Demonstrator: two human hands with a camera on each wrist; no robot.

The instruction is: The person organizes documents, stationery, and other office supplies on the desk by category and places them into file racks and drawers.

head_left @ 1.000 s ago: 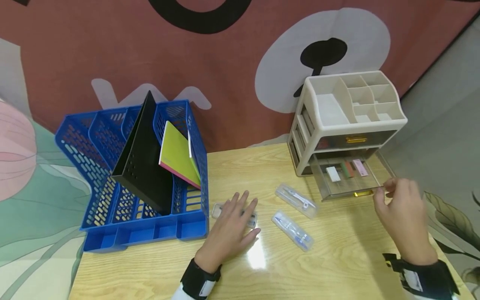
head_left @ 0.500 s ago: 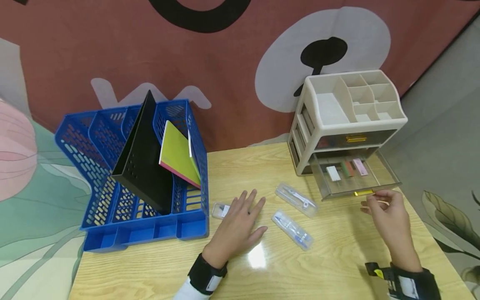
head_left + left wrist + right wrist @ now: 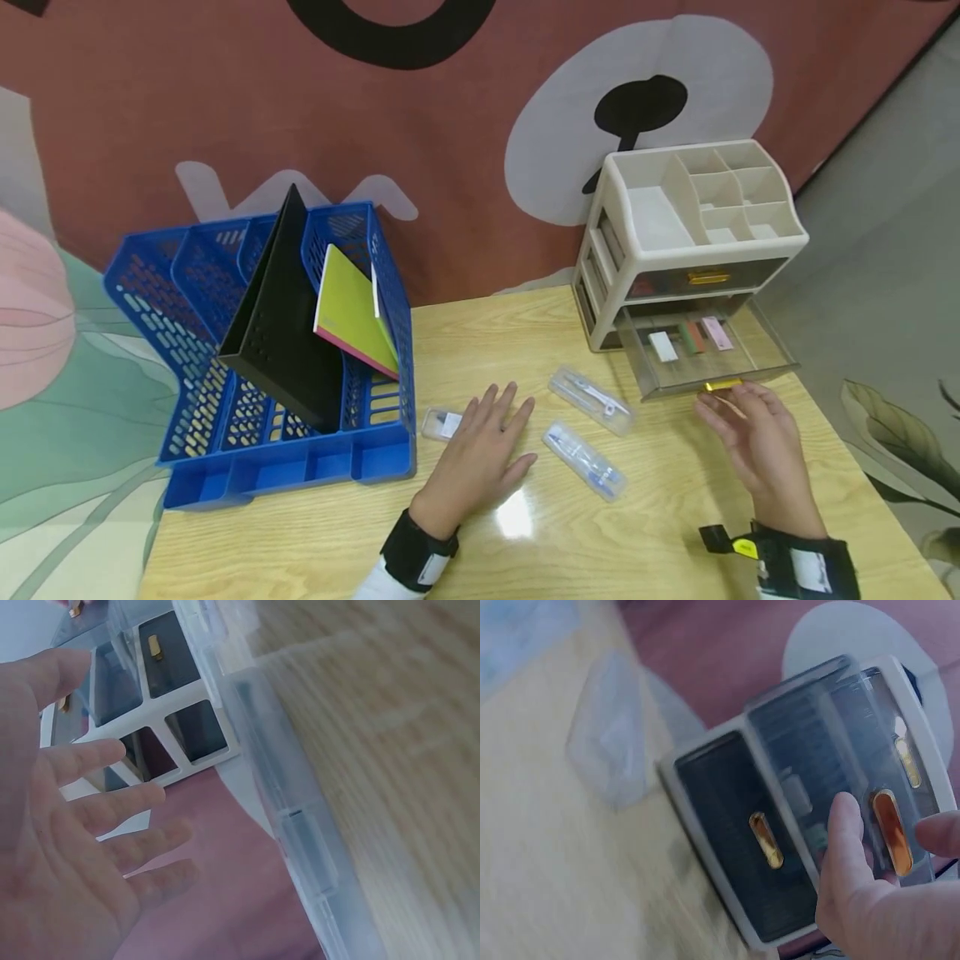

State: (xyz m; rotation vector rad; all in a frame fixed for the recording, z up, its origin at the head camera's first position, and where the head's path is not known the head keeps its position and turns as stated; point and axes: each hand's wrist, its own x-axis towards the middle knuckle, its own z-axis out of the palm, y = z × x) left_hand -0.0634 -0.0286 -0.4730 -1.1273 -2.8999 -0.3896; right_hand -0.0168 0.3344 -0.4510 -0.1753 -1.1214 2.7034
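Observation:
My left hand point(image 3: 480, 450) is spread with straight fingers low over the tabletop, partly covering a small clear case point(image 3: 440, 423). Two longer clear plastic cases lie to its right: one with a white compass-like tool point(image 3: 592, 400) inside, the other with blue-and-white contents point(image 3: 585, 460). At the right, my right hand point(image 3: 761, 446) is at the front of a pulled-out transparent drawer point(image 3: 757, 357). Its loosely bent fingers lie around the gold handle point(image 3: 892, 831); a firm grip does not show. In the drawer lie a white block point(image 3: 663, 346), a green-and-brown block point(image 3: 692, 337) and a pink block point(image 3: 717, 332).
A white drawer cabinet point(image 3: 618, 275) with top compartments stands at the back right. On the left a blue file rack point(image 3: 292, 467) holds a black folder point(image 3: 292, 342) and a yellow-green notebook point(image 3: 352, 312). A printed cloth point(image 3: 450, 167) hangs behind the wooden table point(image 3: 487, 342).
My right hand has moved left along the drawer's front, from its right corner to the handle. The left hand has shifted slightly right, uncovering part of the small case. The drawer stays out.

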